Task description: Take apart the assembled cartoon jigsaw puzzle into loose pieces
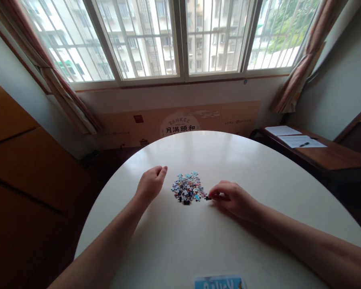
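Observation:
A heap of small jigsaw puzzle pieces in mixed colours lies on the white round table. Just right of the heap, my right hand pinches a dark puzzle piece between thumb and fingertips, close to the tabletop. On the heap's left side rests my left hand, curled closed with the thumb on top and apart from the pieces. Whatever its fingers may hold is hidden from view.
At the table's near edge lies a blue printed box or card, partly cut off. To the right, a brown side table carries papers and a pen. A barred window with tied curtains stands beyond.

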`<move>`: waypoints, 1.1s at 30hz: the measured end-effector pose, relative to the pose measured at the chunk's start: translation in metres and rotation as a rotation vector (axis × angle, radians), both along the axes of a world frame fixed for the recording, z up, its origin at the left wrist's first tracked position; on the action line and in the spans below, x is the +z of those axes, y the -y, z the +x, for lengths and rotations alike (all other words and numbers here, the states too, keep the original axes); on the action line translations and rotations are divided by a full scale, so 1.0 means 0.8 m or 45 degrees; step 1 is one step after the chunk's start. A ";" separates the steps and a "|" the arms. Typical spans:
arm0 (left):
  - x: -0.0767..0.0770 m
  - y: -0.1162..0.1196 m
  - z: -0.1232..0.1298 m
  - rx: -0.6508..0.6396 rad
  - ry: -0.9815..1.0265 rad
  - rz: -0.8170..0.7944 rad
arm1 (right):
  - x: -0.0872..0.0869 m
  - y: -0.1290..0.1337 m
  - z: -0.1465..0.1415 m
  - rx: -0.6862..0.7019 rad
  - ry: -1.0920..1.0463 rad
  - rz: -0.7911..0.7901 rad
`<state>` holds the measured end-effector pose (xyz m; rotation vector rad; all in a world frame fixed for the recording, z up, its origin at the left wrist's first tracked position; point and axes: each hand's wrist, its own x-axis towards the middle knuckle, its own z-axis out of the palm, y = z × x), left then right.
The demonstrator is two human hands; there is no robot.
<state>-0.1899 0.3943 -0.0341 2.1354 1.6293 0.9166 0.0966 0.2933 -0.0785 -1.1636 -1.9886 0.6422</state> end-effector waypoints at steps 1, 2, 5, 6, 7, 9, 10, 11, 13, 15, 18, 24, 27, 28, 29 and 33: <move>-0.004 -0.003 -0.002 0.014 0.036 0.010 | -0.001 0.000 -0.001 0.007 0.006 0.003; -0.008 -0.006 -0.004 0.029 0.062 0.016 | -0.001 0.001 -0.003 0.012 0.014 0.002; -0.016 -0.012 -0.008 0.077 0.126 0.033 | 0.000 0.001 -0.011 0.007 0.032 -0.002; -0.018 -0.013 -0.008 0.089 0.148 0.037 | 0.000 0.001 -0.013 -0.001 0.025 0.005; -0.020 -0.014 -0.009 0.096 0.167 0.041 | 0.000 0.000 -0.016 -0.011 0.007 0.018; -0.023 -0.015 -0.008 0.101 0.200 0.047 | -0.001 -0.003 -0.022 -0.019 -0.045 0.048; -0.025 -0.015 -0.007 0.101 0.212 0.052 | -0.002 -0.006 -0.024 -0.021 -0.067 0.060; -0.026 -0.015 -0.006 0.101 0.223 0.059 | -0.003 -0.008 -0.026 -0.034 -0.079 0.072; -0.028 -0.015 -0.005 0.101 0.244 0.076 | -0.005 -0.014 -0.028 -0.102 -0.027 0.113; -0.028 -0.014 -0.006 0.103 0.264 0.089 | -0.005 -0.020 -0.030 -0.204 0.101 0.162; -0.026 -0.013 -0.011 0.109 0.300 0.096 | -0.002 -0.021 -0.035 -0.252 0.265 0.188; -0.020 -0.011 -0.019 0.138 0.395 0.134 | 0.014 -0.023 -0.056 0.059 0.681 0.007; -0.010 -0.012 -0.027 0.173 0.460 0.166 | 0.021 -0.038 -0.069 0.125 0.746 -0.063; -0.006 -0.012 -0.031 0.183 0.486 0.175 | 0.022 -0.044 -0.074 0.144 0.758 -0.069; 0.000 -0.013 -0.037 0.193 0.515 0.184 | 0.023 -0.049 -0.078 0.165 0.769 -0.071; 0.024 -0.019 -0.064 0.251 0.656 0.261 | 0.027 -0.066 -0.099 0.239 0.788 -0.077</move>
